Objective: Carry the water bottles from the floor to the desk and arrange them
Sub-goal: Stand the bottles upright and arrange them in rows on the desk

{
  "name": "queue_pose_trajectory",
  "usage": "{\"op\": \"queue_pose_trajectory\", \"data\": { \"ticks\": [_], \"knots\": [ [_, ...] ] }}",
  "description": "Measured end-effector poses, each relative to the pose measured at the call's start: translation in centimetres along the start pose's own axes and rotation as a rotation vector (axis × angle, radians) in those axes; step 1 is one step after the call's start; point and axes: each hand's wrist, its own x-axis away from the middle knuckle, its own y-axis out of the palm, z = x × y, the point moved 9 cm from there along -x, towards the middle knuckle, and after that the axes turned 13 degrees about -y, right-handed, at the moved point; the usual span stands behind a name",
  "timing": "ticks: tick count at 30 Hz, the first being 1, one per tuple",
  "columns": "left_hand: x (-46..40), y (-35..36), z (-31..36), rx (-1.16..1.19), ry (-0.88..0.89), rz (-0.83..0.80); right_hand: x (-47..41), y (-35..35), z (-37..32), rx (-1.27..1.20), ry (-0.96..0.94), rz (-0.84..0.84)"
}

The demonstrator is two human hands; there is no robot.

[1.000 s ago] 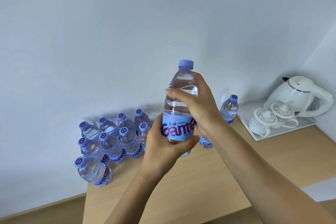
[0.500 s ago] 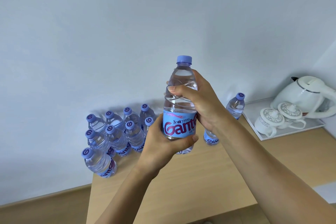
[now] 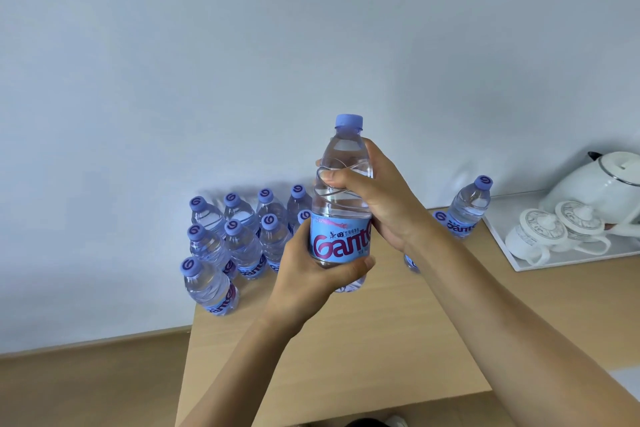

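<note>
Clear plastic with a blue label: this is the water bottle (image 3: 341, 215) that both hands hold upright above the wooden surface (image 3: 363, 350), seen from the single head view. The left hand (image 3: 311, 274) wraps around the lower part, with the thumb across the front under the label, so it seems to carry the weight from below. The right hand (image 3: 377, 199) closes around the upper body just under the neck, with the fingers curled over the front, which probably keeps the bottle from tipping. The blue cap (image 3: 348, 121) is free above the right hand. To the left of the hands and a little behind them, the group of bottles (image 3: 235, 239) stands close together in short rows against the wall. I judge that the held bottle will go beside them. To the right of the right hand, another bottle (image 3: 469, 208) stands alone. One more bottle (image 3: 411, 262) is mostly hidden behind the right forearm. Further right, a white tray (image 3: 509, 253) carries a kettle (image 3: 602, 184) and two lidded cups (image 3: 554, 232), well apart from the hands.
</note>
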Motion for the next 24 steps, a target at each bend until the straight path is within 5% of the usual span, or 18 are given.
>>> {"op": "queue_pose_trajectory", "data": {
  "ticks": [12,24],
  "knots": [
    [1.0,-6.5,-5.6,-0.025,-0.112,0.127,1.1,5.2,5.9,0.057,0.164,-0.077],
    [1.9,-12.8,-15.8,-0.065,-0.309,0.049,4.8,9.8,16.1,0.238,0.270,-0.200]
  ]
}}
